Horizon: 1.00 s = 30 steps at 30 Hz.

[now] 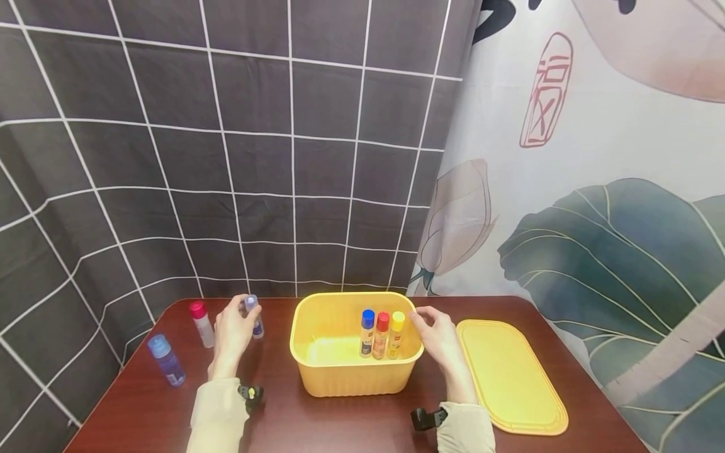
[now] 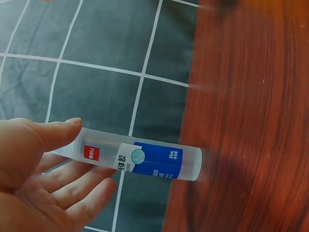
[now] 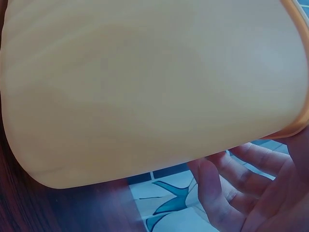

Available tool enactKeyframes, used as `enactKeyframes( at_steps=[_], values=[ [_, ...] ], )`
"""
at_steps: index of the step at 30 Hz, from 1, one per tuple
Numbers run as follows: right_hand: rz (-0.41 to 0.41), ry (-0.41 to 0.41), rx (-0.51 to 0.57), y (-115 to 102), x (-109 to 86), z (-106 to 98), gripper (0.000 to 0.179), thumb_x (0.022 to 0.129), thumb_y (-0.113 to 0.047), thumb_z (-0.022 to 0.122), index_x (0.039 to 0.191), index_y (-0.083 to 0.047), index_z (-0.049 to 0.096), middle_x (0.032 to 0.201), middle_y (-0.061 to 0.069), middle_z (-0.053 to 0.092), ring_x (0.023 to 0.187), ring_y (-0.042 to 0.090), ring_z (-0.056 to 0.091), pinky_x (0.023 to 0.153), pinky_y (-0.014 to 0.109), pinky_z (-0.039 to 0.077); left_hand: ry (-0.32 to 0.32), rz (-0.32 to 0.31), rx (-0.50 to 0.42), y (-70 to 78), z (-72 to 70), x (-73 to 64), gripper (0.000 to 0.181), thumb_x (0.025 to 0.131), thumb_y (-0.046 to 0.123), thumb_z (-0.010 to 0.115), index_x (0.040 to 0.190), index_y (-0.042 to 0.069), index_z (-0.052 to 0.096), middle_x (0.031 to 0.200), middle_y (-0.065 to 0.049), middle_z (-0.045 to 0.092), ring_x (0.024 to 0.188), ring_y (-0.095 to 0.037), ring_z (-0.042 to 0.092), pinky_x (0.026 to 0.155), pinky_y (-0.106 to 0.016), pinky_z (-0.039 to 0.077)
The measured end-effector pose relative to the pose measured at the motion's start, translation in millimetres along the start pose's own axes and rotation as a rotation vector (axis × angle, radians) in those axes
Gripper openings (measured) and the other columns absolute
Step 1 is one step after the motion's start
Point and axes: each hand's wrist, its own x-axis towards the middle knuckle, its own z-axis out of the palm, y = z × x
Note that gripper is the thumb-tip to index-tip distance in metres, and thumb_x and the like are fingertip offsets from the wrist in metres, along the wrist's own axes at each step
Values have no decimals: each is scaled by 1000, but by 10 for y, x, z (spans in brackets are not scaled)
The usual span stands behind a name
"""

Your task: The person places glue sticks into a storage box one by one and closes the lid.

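Head view: the left hand [image 1: 231, 330] pinches a deli liquid glue bottle [image 1: 258, 329] by its upper end, left of the yellow bin [image 1: 357, 380], long axis nearly upright, base pointing down at the table [image 1: 274, 409]; the right hand [image 1: 440, 340] grips the bin's right rim.

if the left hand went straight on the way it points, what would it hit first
Beyond the glue bottle it holds, the left hand would probably meet the dark gridded cloth first, though depth is unclear.

The right hand [image 3: 241, 193] holds a pale yellow bin [image 3: 145, 96] by its rim
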Motion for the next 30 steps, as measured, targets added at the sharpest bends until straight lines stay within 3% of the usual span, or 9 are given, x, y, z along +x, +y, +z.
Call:
enactKeyframes(
  at_steps=[8,18,30],
  values=[
    [-5,1,4,7,1,-1,27,94,-22,66,110,-1,69,99,14,69,86,25,64,78,41,54,17,24,-6,97,-72,-13,38,94,16,66,125,-2,56,115,-29,64,103,-47,62,89,-58,45],
    [-4,-8,17,25,-7,-16,26,94,-22,66,109,-1,69,92,10,68,82,23,63,73,35,54,75,97,-26,350,-264,-95,38,92,17,69,123,-2,59,109,-28,67,97,-43,66,85,-56,50],
    [-19,-13,3,9,3,-21,26,95,-22,65,109,-1,69,97,12,68,87,25,62,78,40,54,159,171,-71,706,-537,-257,36,89,20,72,120,3,64,104,-20,71,92,-36,70,81,-50,51]
  ],
)
